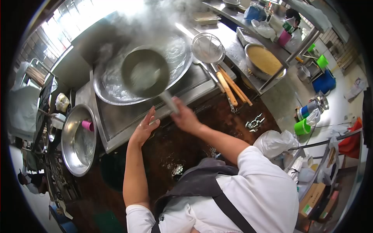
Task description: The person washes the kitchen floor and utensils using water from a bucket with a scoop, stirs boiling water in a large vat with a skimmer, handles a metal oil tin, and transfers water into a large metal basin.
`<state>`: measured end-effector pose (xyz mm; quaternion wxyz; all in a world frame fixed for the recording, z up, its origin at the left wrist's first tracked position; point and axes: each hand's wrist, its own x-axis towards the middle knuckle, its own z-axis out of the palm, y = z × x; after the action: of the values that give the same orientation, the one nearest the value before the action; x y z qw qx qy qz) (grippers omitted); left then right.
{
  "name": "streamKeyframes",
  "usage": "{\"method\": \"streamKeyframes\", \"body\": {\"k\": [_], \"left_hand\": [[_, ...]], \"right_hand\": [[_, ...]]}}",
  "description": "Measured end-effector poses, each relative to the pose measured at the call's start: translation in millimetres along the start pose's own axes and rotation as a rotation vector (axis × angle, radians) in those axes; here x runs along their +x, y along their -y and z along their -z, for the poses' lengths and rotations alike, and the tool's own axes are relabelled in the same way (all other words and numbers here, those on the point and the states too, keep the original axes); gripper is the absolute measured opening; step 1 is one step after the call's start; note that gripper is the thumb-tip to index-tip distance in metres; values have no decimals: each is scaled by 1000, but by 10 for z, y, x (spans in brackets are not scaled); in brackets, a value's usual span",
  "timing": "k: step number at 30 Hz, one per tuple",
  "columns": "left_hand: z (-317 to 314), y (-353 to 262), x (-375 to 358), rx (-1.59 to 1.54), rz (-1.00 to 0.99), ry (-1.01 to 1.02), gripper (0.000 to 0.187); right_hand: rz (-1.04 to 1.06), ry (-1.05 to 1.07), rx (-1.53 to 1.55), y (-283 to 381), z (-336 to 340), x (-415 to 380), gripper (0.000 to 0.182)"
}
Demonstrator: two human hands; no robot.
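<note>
Got the right hand [185, 116] wrapped around the handle of a big round dark-grey metal scoop [157, 83], straight ahead of both hands and over a wide shiny steel wok [126, 103]. Long axis running from the right fist forward and off to the left, round bowl end aimed away from the body, mouth facing up. Looks like cloudy whitish liquid [143, 73] inside. Can't tell about contact between scoop and wok, tbh. Holding nothing with the left hand [147, 126], just open near the handle, fingers up and a bit apart. Lots of churning, glassy water [110, 87] in the wok, plus thick white steam [155, 23] beyond. Ahead and right of the right hand, a round wire-mesh strainer [208, 48] with a long wooden handle [226, 88] angled back toward the body. Farther right, a steel bowl [254, 71] of tan stuff. Left of the left hand, a smooth round steel basin [70, 136] with a bright pink cup [88, 125] inside.
</note>
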<state>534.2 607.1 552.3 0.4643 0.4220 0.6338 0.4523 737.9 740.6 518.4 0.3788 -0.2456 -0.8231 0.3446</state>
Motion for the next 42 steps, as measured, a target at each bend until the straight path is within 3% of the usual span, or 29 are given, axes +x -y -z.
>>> {"method": "streamKeyframes", "body": {"k": [2,5,6,8,9,11,12,14,17,19,20,22,25,28,31,33,35,37,38,39,40,41,42], "left_hand": [[-265,-510,63,53,-31,-7,74],[-472,-785,66,-152,25,-13,76],[-510,-708,76,-145,15,-18,76],[-553,-492,84,-185,98,-11,75],[-568,-394,75,-204,137,-8,75],[-599,-291,24,-244,225,-40,70],[-612,-267,-3,-256,255,-61,68],[-601,-195,-90,-278,288,-109,62],[-536,-102,-253,-311,318,-177,58],[-488,16,-396,-350,339,-234,52],[-447,113,-486,-375,347,-255,51],[-371,297,-704,-422,365,-307,46],[-325,489,-1070,-468,419,-381,45],[-281,575,-1427,-484,416,-409,51],[-82,825,-1928,-465,428,-460,52],[52,944,-2296,-459,428,-539,54],[134,1069,-2671,-508,428,-623,55],[207,1287,-3076,-564,415,-686,54],[209,1402,-3282,-585,418,-722,54],[196,1507,-3477,-607,423,-753,53],[194,1597,-3658,-620,450,-787,53],[168,1707,-3860,-651,446,-825,54],[147,1805,-4060,-666,475,-860,54]], "right_hand": [[-182,-95,-54,-239,872,183,73],[-288,-456,-86,-421,2124,609,66],[-205,-550,-323,-778,2533,724,65],[-543,-512,-420,-866,3349,984,67],[-492,-532,-560,-1380,3744,1067,69],[-465,-688,-538,-1823,4342,1213,54],[-641,-651,-410,-1676,4580,1302,46],[-762,-628,-202,-1965,4983,1420,33],[-840,-678,-118,-2483,5433,1545,27],[-789,-765,322,-2630,5667,1608,32],[-721,-780,408,-2711,5768,1632,45],[-858,-752,199,-2429,5610,1645,53],[-890,-501,-157,-1644,5030,1606,66],[-579,-190,-61,-539,3929,1664,69],[-281,84,30,1001,2535,1639,66],[-115,402,283,1645,1651,1562,63],[-81,758,608,1942,539,1522,65],[-199,1108,1023,2063,-952,1320,56],[-389,1159,1201,1910,-1868,1083,57],[-454,937,805,1727,-2680,708,61],[-185,928,-96,1938,-3096,323,65],[-87,874,80,1587,-3714,-62,69],[-179,944,221,1640,-4008,-280,67]]}}
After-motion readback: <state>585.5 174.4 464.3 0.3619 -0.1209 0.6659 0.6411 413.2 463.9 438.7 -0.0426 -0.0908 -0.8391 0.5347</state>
